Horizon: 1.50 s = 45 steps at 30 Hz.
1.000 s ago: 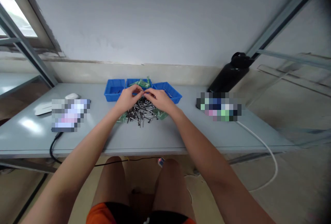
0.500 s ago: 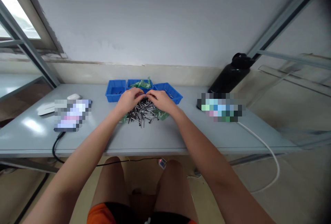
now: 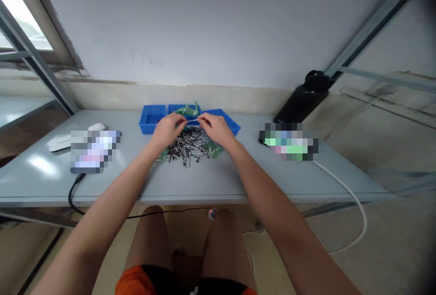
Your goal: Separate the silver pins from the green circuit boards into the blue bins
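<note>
Above a heap of loose metal fasteners (image 3: 189, 146), my left hand (image 3: 169, 129) and my right hand (image 3: 215, 127) face each other. A slim silvery pin (image 3: 192, 120) spans the gap between them, its ends pinched in the fingertips of both hands. Its head or tip is hidden by the fingers. The fasteners have long shiny shafts and some dark ends; whether they are nails or screws is too small to tell. Green plastic wrapping (image 3: 214, 149) lies under the heap's edge. Just behind the hands stand a left blue bin (image 3: 152, 128), a middle blue bin (image 3: 173, 108) and a right blue bin (image 3: 233, 127).
Green plastic (image 3: 187, 110) pokes out of the middle bin. A blurred phone (image 3: 97, 150) with a black cable and a white case (image 3: 97, 127) lie left. To the right are another blurred device (image 3: 289, 143) on a white cable and a black bottle (image 3: 303, 100) near the wall.
My hands have drawn slightly apart, my right hand moving right and a little up. The slim pin between the fingertips now shows more clearly.
</note>
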Each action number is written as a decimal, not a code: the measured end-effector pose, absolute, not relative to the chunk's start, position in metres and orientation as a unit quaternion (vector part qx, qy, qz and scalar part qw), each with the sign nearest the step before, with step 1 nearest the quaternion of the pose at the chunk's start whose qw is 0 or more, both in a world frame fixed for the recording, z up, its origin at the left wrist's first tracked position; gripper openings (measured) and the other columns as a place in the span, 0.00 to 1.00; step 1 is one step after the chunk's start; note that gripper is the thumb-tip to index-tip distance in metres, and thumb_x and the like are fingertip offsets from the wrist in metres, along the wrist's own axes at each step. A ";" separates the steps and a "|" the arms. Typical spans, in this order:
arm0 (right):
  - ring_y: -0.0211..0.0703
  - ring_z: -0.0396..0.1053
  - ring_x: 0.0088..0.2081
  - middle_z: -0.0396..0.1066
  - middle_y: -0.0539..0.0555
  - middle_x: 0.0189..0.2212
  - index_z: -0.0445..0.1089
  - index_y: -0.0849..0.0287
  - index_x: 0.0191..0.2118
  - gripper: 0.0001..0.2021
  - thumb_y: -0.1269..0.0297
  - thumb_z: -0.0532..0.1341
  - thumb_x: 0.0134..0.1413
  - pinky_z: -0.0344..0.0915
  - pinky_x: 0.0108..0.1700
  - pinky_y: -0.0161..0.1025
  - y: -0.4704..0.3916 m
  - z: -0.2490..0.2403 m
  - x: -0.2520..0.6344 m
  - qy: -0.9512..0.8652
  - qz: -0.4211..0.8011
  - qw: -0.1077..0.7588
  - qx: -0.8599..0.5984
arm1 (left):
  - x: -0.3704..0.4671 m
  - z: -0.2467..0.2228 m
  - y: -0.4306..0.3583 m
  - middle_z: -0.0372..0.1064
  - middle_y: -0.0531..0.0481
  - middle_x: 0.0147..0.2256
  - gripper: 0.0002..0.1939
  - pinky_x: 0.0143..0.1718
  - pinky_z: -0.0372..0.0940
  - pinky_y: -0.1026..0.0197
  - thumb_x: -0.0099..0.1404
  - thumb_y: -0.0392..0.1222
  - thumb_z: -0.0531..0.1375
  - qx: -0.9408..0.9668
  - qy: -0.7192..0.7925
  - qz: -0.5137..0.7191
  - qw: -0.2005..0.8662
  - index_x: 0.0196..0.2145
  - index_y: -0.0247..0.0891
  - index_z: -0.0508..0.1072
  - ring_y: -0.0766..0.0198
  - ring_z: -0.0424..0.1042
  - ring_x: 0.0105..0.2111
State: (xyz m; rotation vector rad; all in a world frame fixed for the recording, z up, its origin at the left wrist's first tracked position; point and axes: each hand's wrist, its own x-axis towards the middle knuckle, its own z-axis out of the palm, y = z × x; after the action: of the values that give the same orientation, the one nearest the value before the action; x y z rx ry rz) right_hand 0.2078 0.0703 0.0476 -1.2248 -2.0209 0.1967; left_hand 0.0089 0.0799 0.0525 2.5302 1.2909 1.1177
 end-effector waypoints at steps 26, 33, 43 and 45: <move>0.38 0.65 0.27 0.72 0.51 0.27 0.72 0.58 0.38 0.11 0.59 0.56 0.58 0.60 0.33 0.36 0.066 0.045 0.196 -0.784 0.193 0.391 -0.441 | 0.015 0.053 0.075 0.75 0.47 0.36 0.08 0.37 0.65 0.62 0.67 0.40 0.55 0.841 0.375 0.384 0.066 0.38 0.37 0.74 0.63 0.73 0.35; 0.38 0.67 0.29 0.75 0.52 0.31 0.72 0.58 0.38 0.11 0.59 0.57 0.58 0.61 0.34 0.36 0.064 0.048 0.197 -0.785 0.160 0.411 -0.434 | 0.010 0.051 0.079 0.73 0.49 0.30 0.07 0.32 0.60 0.63 0.65 0.42 0.58 0.854 0.423 0.304 0.015 0.34 0.39 0.75 0.63 0.69 0.30; 0.38 0.68 0.30 0.73 0.51 0.29 0.71 0.57 0.38 0.11 0.62 0.52 0.61 0.60 0.36 0.36 0.065 0.046 0.200 -0.812 0.160 0.367 -0.426 | 0.009 0.049 0.081 0.72 0.48 0.32 0.08 0.34 0.61 0.63 0.65 0.42 0.58 0.854 0.409 0.322 -0.003 0.36 0.39 0.77 0.64 0.69 0.32; 0.38 0.68 0.31 0.73 0.51 0.29 0.71 0.57 0.37 0.11 0.61 0.53 0.61 0.60 0.36 0.36 0.064 0.047 0.200 -0.819 0.156 0.354 -0.425 | 0.010 0.049 0.082 0.72 0.48 0.32 0.08 0.35 0.62 0.63 0.65 0.42 0.58 0.848 0.410 0.335 0.003 0.35 0.39 0.77 0.64 0.69 0.32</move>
State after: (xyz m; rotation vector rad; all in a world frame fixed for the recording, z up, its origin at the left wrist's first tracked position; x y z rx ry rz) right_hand 0.1999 0.0644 0.0466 -1.0977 -2.1170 0.4038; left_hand 0.0097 0.0815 0.0487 2.6609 1.2855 1.0508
